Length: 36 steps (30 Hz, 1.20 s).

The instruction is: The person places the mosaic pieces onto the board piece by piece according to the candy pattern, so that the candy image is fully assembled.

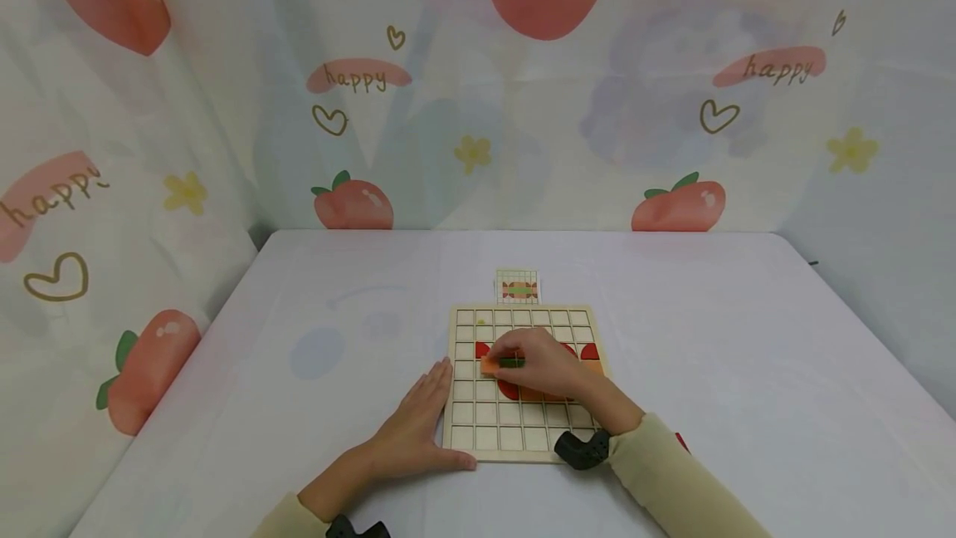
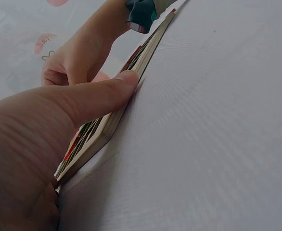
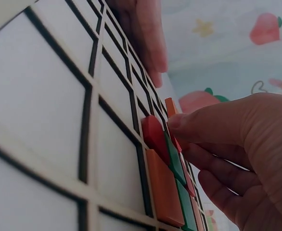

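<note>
A wooden grid board (image 1: 515, 456) lies on the white table. My right hand (image 1: 548, 364) is over its middle, pinching an orange tile (image 1: 489, 366) between thumb and fingers near the left columns. In the right wrist view that orange tile (image 3: 169, 107) stands on edge above the grid, beside a seated red tile (image 3: 155, 138), a green tile (image 3: 175, 161) and another orange tile (image 3: 164, 188). The hand hides part of the pattern in the head view. My left hand (image 1: 411, 430) lies along the board's left side with straight fingers, its thumb (image 2: 107, 91) on the board's edge.
A small pattern card (image 1: 517, 275) lies behind the board, showing a red, orange and green figure on a grid. Something red (image 1: 681, 442) peeks out beside the right sleeve. A printed cloth backdrop (image 1: 523, 106) stands around the table.
</note>
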Tool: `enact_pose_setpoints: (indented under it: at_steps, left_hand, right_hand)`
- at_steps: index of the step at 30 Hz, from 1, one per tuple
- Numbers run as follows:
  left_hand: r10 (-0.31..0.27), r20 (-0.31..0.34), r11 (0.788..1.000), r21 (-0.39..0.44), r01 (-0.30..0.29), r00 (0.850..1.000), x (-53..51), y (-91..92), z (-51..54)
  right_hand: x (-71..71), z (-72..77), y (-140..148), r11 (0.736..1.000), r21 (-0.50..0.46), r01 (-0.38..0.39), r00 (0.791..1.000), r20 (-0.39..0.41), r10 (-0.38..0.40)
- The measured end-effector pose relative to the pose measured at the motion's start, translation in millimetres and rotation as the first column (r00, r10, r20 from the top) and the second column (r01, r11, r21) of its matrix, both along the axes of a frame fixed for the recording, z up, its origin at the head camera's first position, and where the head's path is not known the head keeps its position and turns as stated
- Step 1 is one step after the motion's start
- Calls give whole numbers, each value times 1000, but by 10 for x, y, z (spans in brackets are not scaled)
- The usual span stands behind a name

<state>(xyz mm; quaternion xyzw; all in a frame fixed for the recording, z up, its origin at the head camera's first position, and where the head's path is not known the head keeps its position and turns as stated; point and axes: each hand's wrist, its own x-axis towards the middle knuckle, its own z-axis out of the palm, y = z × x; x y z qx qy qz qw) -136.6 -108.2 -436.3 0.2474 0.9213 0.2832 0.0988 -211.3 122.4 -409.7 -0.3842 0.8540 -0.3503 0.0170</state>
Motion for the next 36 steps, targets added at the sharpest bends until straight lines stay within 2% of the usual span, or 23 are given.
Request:
enact_pose_setpoints:
  at_steps: [9, 20, 36]
  left_hand:
    - [1, 3, 1000, 7, -1, 1000, -2, -4, -7]
    - [-4, 4, 1000, 20, 4, 1000, 13, -16, -4]
    - [-13, -8, 1000, 23, 13, 1000, 0, -18, -37]
  right_hand:
    - [2, -16, -53, 999, 18, 29, 999, 15, -30]
    - [6, -29, -85, 997, 36, 63, 995, 72, -66]
    - [39, -7, -97, 996, 32, 81, 995, 49, -82]
